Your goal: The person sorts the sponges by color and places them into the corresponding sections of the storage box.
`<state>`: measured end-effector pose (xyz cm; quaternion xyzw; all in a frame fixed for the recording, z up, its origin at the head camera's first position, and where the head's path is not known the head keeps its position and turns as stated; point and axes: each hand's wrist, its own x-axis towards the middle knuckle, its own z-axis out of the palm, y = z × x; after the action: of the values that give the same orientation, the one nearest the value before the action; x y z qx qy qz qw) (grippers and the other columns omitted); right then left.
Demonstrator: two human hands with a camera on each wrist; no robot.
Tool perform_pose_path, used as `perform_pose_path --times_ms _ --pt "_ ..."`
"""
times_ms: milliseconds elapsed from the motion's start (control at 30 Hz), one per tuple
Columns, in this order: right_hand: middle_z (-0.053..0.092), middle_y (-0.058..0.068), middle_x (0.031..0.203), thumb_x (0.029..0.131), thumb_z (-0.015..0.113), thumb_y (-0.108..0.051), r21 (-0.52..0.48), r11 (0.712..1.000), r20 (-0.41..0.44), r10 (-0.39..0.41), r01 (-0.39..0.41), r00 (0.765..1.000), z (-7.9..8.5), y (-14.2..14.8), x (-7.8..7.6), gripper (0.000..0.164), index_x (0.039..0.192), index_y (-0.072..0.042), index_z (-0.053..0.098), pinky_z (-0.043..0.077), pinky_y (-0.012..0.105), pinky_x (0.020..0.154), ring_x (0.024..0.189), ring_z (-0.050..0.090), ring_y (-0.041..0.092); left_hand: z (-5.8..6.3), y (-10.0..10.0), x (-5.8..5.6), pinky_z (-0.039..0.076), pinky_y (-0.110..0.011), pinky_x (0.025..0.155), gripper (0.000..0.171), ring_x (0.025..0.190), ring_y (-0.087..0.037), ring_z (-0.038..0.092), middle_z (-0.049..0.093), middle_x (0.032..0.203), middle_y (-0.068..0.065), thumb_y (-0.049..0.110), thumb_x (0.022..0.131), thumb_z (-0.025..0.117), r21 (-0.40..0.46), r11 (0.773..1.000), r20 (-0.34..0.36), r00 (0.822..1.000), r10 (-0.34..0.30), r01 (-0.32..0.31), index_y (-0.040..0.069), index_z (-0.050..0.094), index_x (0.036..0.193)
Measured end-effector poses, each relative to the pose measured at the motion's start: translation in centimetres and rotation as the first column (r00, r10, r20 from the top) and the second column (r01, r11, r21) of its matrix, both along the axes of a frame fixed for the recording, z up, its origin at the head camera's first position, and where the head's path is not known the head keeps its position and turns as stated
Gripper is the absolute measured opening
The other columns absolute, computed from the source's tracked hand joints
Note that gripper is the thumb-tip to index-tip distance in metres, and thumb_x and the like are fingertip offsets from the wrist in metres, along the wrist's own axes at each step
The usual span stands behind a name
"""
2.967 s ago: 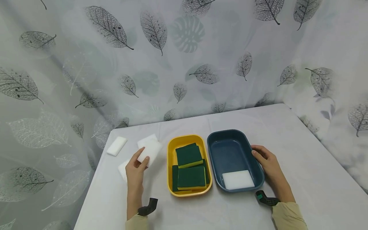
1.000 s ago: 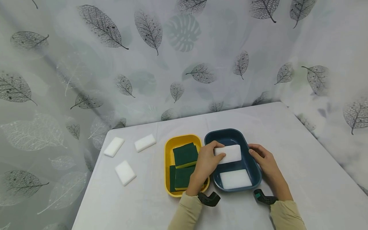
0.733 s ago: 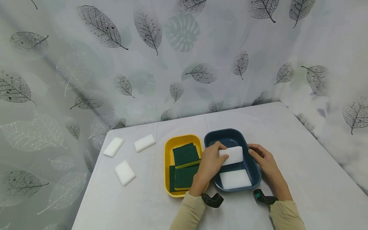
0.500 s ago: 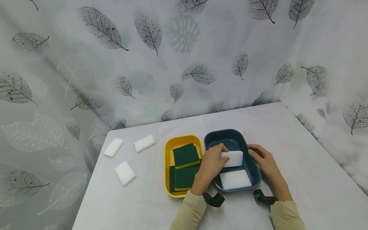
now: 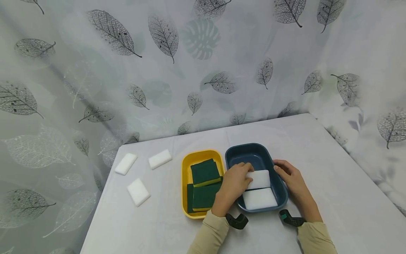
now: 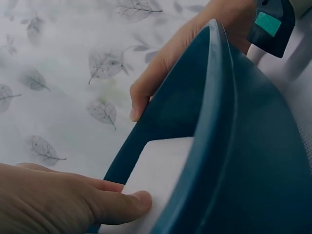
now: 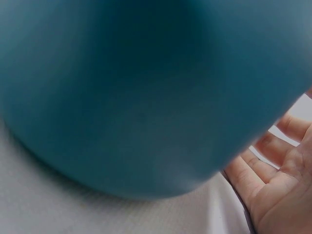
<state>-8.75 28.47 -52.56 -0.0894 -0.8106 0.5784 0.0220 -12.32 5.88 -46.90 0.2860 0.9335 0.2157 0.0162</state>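
Note:
My left hand [image 5: 234, 181] pinches the left end of a white sponge [image 5: 260, 179] inside the dark blue tray [image 5: 252, 158]. In the left wrist view the thumb presses on the face of that sponge [image 6: 158, 168]. The sponge lies just behind a second white sponge [image 5: 260, 199] at the tray's near end. My right hand [image 5: 293, 180] holds the tray's right rim; in the right wrist view several fingers [image 7: 273, 146] show beside its outer wall.
Left of the blue tray stands a yellow tray [image 5: 185, 183] with several green-and-yellow scouring sponges [image 5: 206, 173], partly behind my left arm. Three white sponges lie on the table's left side: one far left [image 5: 125, 163], one behind [image 5: 160, 159], one nearer [image 5: 138, 192].
My left hand has carried a white sponge from the table's left side into the blue tray, then drawn it nearer and laid it beside the other one. The right hand stays at the rim.

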Motion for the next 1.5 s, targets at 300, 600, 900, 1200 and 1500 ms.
perform_pose_path --times_ms 300,600,900,1200,1500 --pt "0.056 0.018 0.15 0.109 0.052 -0.041 0.025 1.0 0.013 -0.003 0.003 1.0 0.0 0.2 -0.1 0.055 0.15 -0.005 0.051 0.046 0.021 0.101 0.112 0.047 -0.015 -0.3 0.3 0.0 0.053 -0.021 0.077 0.023 0.1 -0.011 0.067 0.075 0.115 0.006 0.03 0.095 0.078 -0.109 0.994 -0.052 0.998 -0.019 0.013 0.023 0.075 0.117" --pt "0.058 0.019 0.144 0.109 0.052 -0.04 0.042 0.999 -0.024 -0.003 0.004 1.0 0.0 0.1 0.0 0.051 0.146 -0.004 0.054 0.043 0.006 0.09 0.108 0.049 -0.017 -0.5 0.3 0.2 0.053 -0.023 0.081 0.035 0.101 -0.013 0.062 0.073 0.116 0.003 0.043 0.092 0.08 -0.263 0.963 -0.091 0.993 -0.08 0.053 0.021 0.078 0.119" --pt "0.061 0.013 0.139 0.109 0.053 -0.038 0.055 0.998 -0.051 0.004 -0.001 0.999 -0.1 0.2 0.0 0.05 0.145 -0.004 0.055 0.044 0.004 0.089 0.107 0.051 -0.018 -0.7 0.4 0.4 0.052 -0.026 0.089 0.061 0.103 -0.013 0.061 0.07 0.12 0.004 0.066 0.085 0.074 -0.38 0.921 -0.102 0.987 -0.127 0.08 0.023 0.072 0.128" --pt "0.056 0.02 0.147 0.109 0.052 -0.042 0.038 0.999 -0.017 0.003 -0.003 1.0 0.1 0.1 0.2 0.054 0.147 -0.004 0.053 0.046 0.015 0.098 0.11 0.048 -0.017 -0.7 0.9 0.7 0.051 -0.03 0.092 0.062 0.109 -0.014 0.061 0.068 0.123 0.003 0.067 0.085 0.074 -0.41 0.91 -0.107 0.988 -0.108 0.055 0.024 0.07 0.13" --pt "0.058 0.02 0.145 0.109 0.053 -0.04 0.037 0.999 -0.028 0.009 -0.008 1.0 0.1 0.1 0.2 0.052 0.147 -0.004 0.054 0.043 0.006 0.091 0.107 0.049 -0.018 -0.3 0.7 1.4 0.051 -0.031 0.095 0.064 0.114 -0.016 0.061 0.068 0.126 0.002 0.067 0.086 0.072 -0.418 0.908 -0.149 0.983 -0.106 0.035 0.022 0.066 0.133"
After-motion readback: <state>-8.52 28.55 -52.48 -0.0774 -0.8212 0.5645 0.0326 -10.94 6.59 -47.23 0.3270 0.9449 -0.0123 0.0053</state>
